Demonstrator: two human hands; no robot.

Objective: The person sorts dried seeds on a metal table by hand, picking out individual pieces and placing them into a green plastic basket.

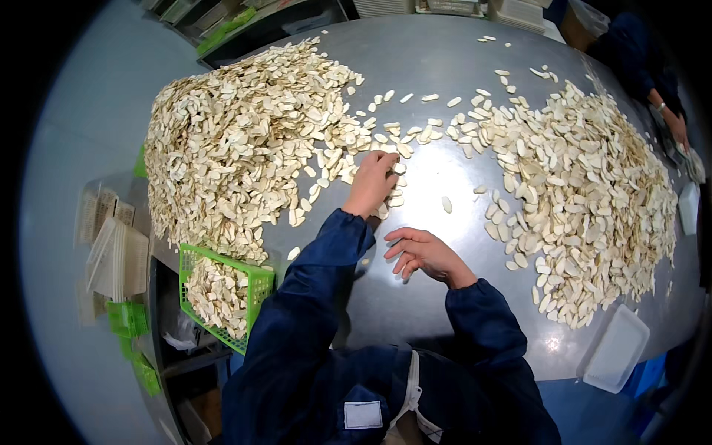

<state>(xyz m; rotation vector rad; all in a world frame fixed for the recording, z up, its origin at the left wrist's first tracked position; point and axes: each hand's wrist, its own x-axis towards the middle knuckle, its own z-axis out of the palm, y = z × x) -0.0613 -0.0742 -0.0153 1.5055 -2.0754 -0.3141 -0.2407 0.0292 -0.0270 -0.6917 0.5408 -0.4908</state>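
Observation:
Pale, dried-looking oval slices lie in a large heap (233, 139) on the left of a metal table (389, 311). A second heap (584, 194) of such slices spreads over the right side. Between the two, my left hand (371, 183) reaches over a few loose slices (396, 197), fingers bent down at them. Whether it grips one is hidden by the fingers. My right hand (425, 256) hovers nearer to me, fingers apart and holding nothing. A single slice (447, 204) rests on the metal beyond it.
At the table's left edge a green plastic basket (261, 289) holds more slices. A white tray (616, 349) sits at the near right corner. Stacked white baskets (119, 258) stand lower at left. Another person's hand (677, 129) is at the far right edge.

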